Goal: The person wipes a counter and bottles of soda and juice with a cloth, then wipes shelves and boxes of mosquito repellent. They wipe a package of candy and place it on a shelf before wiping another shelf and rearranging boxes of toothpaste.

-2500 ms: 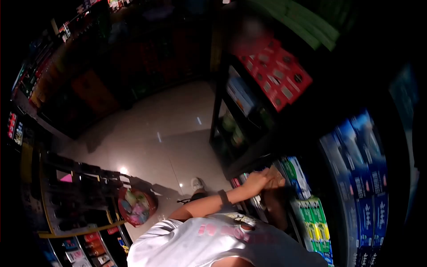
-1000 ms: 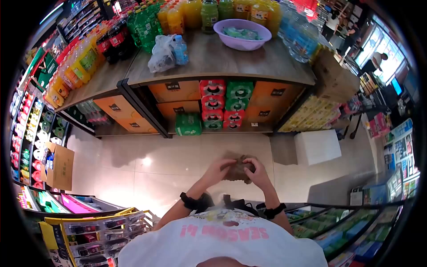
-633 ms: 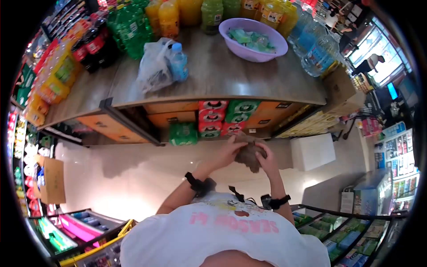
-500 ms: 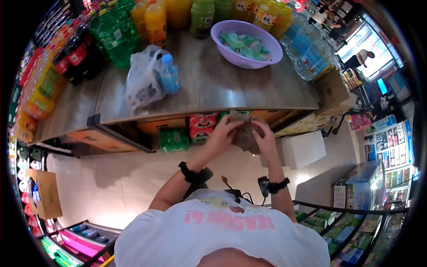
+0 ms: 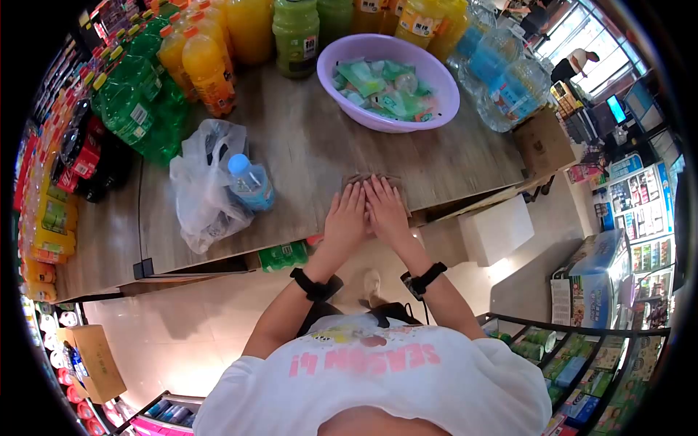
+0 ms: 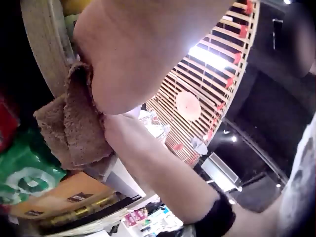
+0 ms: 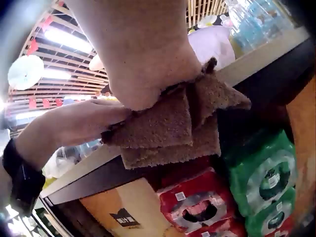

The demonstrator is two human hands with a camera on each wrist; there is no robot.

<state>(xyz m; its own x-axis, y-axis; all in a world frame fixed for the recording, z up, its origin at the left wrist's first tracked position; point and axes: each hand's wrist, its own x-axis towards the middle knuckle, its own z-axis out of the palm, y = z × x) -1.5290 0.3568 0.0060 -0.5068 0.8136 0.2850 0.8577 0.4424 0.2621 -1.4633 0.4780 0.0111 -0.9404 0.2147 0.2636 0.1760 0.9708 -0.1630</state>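
Observation:
A folded brown cloth lies at the wooden tabletop's front edge, under both hands. My left hand and my right hand press flat on it side by side, fingers straight and pointing away from the body. Folds of the cloth hang over the edge below my left hand in the left wrist view. The right wrist view shows the cloth's layered flaps beneath my right hand, with the left hand beside it.
On the wooden top stand a purple basin of green packets, a white plastic bag, a small blue-capped bottle and rows of drink bottles. A white box is on the floor at right.
Both hands have moved forward from above the floor onto the tabletop edge with the cloth. They held it up in the air before; now their fingers lie flat on it.

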